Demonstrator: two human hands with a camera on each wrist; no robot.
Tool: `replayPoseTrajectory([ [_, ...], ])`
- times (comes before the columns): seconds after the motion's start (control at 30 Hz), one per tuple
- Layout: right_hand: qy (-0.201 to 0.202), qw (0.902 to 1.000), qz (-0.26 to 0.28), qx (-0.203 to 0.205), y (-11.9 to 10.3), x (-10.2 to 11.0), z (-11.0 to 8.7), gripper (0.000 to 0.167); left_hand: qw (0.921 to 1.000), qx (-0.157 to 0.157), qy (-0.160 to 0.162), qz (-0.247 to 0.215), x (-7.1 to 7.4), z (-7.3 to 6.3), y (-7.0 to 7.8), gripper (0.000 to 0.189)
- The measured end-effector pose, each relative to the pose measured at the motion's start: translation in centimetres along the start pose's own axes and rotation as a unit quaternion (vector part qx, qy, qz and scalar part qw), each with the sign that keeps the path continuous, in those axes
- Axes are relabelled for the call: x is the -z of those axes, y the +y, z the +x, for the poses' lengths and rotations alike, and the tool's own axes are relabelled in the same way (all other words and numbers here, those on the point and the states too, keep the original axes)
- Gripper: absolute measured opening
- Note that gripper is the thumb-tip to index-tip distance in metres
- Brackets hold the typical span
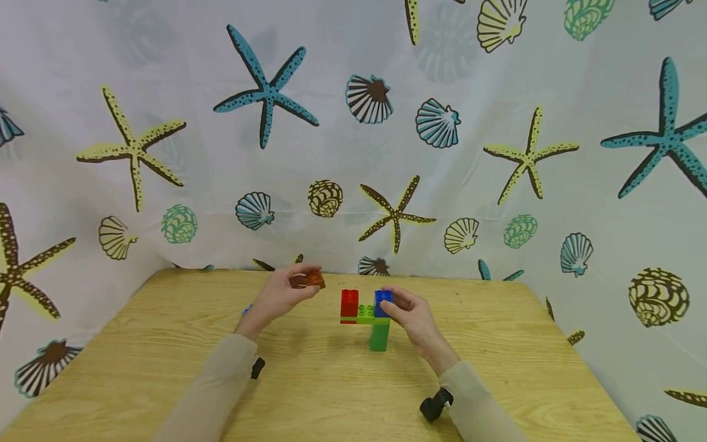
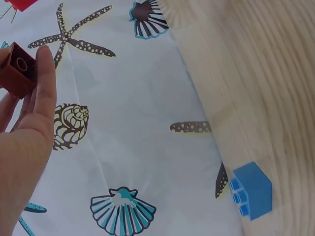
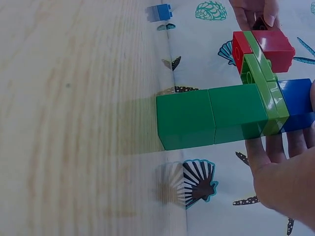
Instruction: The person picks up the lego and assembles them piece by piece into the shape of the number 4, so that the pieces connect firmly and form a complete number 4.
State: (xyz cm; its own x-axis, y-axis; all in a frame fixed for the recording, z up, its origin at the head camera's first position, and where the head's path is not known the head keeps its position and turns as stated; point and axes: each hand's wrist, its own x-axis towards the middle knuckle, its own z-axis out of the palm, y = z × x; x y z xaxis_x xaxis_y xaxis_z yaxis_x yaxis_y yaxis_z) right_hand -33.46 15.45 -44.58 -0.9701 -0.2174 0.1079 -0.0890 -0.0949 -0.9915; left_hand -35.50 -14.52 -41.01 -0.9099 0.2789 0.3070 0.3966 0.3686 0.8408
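My left hand point(image 1: 272, 301) holds a reddish-brown toy building brick point(image 1: 315, 279) between thumb and fingers, raised to the left of a small brick structure. In the left wrist view, the hollow underside of this brick point(image 2: 19, 71) shows. The structure stands on dark green bricks point(image 3: 209, 118), two stacked, with a light green layer point(image 1: 365, 314) across them reaching out left. A red brick point(image 1: 349, 301) tops the left end, and more red sits beneath it. Over the green column is a blue brick point(image 1: 383, 301), which my right hand point(image 1: 417, 319) grips from the right.
A loose blue brick point(image 2: 253, 191) lies on the wooden table point(image 1: 309, 393), partly hidden behind my left wrist in the head view. Behind the table's far edge hangs a white cloth point(image 1: 309, 166) printed with shells and starfish.
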Motion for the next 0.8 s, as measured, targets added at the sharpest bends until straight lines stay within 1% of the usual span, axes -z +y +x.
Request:
replayPoseTrajectory([
  [0.13, -0.007, 1.0, 0.007, -0.001, 0.1, 0.0, 0.0, 0.045, 0.9995, -0.016, 0.028, -0.002, -0.9, -0.2, 0.4, 0.043],
  [0.27, -0.015, 0.9999, 0.006, -0.004, 0.2, 0.0, -0.1, 0.047, 0.998, -0.03, 0.056, 0.0, -2.2, -0.3, 0.5, 0.041],
  [0.43, -0.022, 0.9997, 0.009, -0.007, 0.3, 0.2, -0.1, 0.048, 0.9965, -0.051, 0.066, 0.001, -3.9, -0.6, 1.2, 0.041],
  [0.57, -0.022, 0.9997, 0.009, -0.009, 0.3, 0.4, -0.1, 0.048, 0.9949, -0.071, 0.072, 0.006, -4.8, -0.7, 1.9, 0.039],
  [0.7, -0.017, 0.9998, 0.003, -0.01, 0.0, 0.4, 0.0, 0.048, 0.9892, -0.105, 0.1, 0.024, -5.7, -0.5, 2.3, 0.037],
  [0.8, -0.017, 0.9998, 0.002, -0.007, -0.1, 0.3, 0.1, 0.048, 0.9818, -0.136, 0.127, 0.036, -6.6, -0.4, 2.4, 0.036],
])
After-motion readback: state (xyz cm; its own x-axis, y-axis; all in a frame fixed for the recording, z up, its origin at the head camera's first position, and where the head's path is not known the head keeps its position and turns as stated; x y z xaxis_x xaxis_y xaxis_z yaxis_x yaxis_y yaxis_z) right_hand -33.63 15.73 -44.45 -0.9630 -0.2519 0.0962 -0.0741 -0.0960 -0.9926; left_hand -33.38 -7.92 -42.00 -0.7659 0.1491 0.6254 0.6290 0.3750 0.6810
